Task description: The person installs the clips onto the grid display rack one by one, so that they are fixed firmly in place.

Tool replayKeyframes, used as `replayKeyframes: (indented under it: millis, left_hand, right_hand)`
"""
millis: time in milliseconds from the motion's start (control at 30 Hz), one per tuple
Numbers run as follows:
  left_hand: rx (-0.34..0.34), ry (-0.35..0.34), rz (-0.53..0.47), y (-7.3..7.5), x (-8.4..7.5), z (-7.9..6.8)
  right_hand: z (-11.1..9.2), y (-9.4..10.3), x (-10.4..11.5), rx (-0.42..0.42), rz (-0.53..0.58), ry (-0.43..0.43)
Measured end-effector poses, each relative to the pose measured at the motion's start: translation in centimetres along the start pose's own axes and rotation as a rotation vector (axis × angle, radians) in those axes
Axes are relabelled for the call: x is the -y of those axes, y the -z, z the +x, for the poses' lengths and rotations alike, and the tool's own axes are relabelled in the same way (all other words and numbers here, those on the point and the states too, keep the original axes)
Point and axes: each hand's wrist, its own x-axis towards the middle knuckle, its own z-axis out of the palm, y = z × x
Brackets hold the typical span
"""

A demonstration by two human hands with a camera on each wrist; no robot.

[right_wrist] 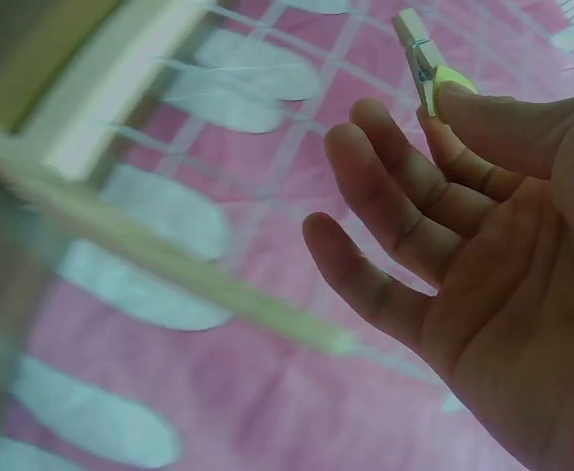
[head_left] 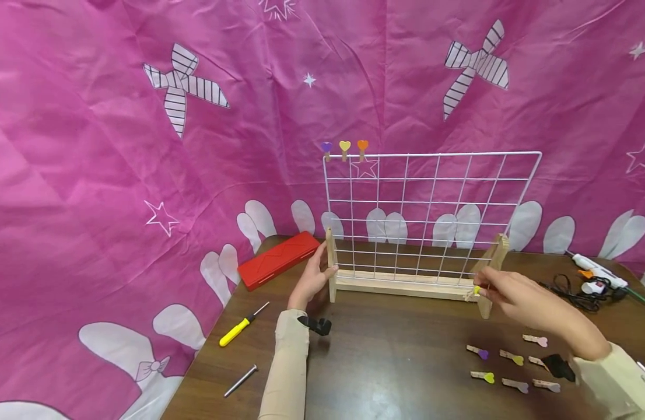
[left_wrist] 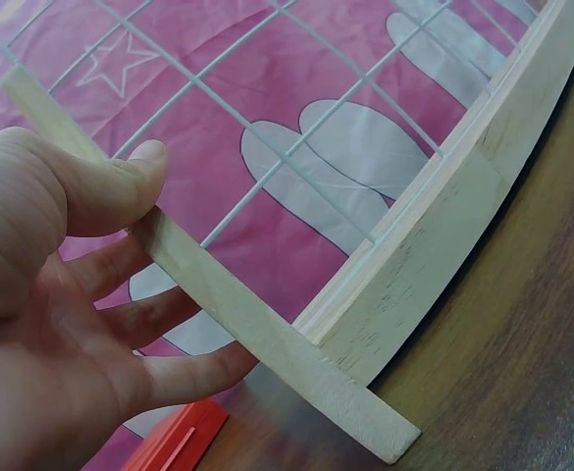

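A white wire grid [head_left: 433, 201] stands in a wooden base [head_left: 401, 284] with a wooden upright at either end. My left hand [head_left: 312, 281] holds the left upright [left_wrist: 237, 304], thumb on the near side and fingers behind it. Between thumb and forefinger, my right hand [head_left: 522, 294] pinches a small wooden clothespin [right_wrist: 419, 59] with a yellow heart, near the right upright [head_left: 493, 262]. Clipped along the grid's top left are clothespins with a purple heart [head_left: 326, 148], a yellow heart [head_left: 345, 147] and an orange heart [head_left: 363, 146].
Several heart clothespins [head_left: 511, 357] lie at the front right. A glue gun [head_left: 598, 271] with a black cable is at the far right. To the left are a red case [head_left: 277, 260], a yellow screwdriver [head_left: 235, 331] and a metal bolt [head_left: 241, 381]. A pink cloth [head_left: 249, 146] hangs behind.
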Motion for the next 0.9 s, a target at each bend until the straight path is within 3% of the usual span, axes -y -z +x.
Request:
replayKeyframes:
  millis: [300,633,900]
  left_hand:
    - [0.007,0.000,0.006,-0.2,-0.1,0.1]
    - [-0.019,-0.001,0.010,-0.2,-0.1,-0.1]
    - [-0.009,0.001,0.007,-0.1,-0.1,-0.1]
  right_hand:
    - [6.1,5.8,3.3,-0.014,-0.127,0.112]
    - [14.5,12.9,6.7,0.070,-0.329,0.104]
    - [20.7,15.4,9.1,0.108,-0.474,0.105]
